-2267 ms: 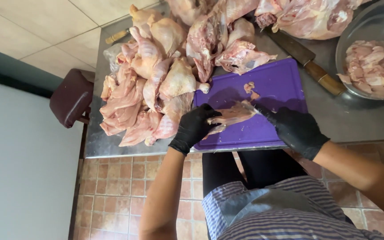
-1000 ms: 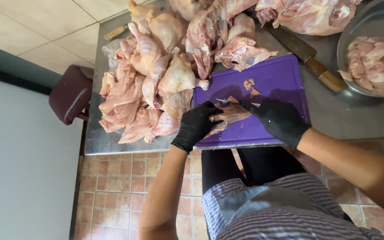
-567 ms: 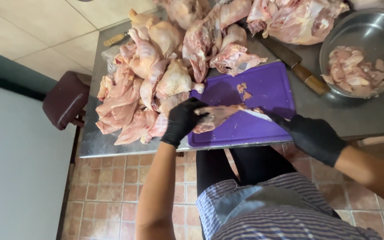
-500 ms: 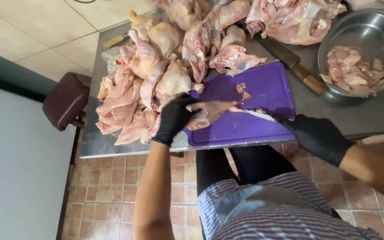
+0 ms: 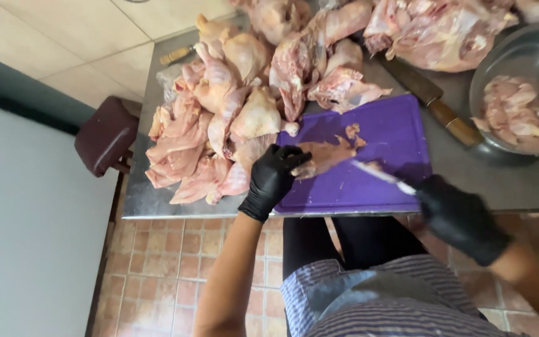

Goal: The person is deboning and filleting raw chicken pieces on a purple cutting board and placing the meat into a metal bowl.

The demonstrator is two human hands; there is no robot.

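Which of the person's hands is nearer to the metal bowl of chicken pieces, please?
The right. The right hand holds a knife just below and left of the metal bowl; the left hand is far across the purple cutting board.

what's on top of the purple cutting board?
On the purple cutting board: a chicken piece pinned by the left hand, small scraps, and the knife blade from the right hand. The board under the glove is hidden.
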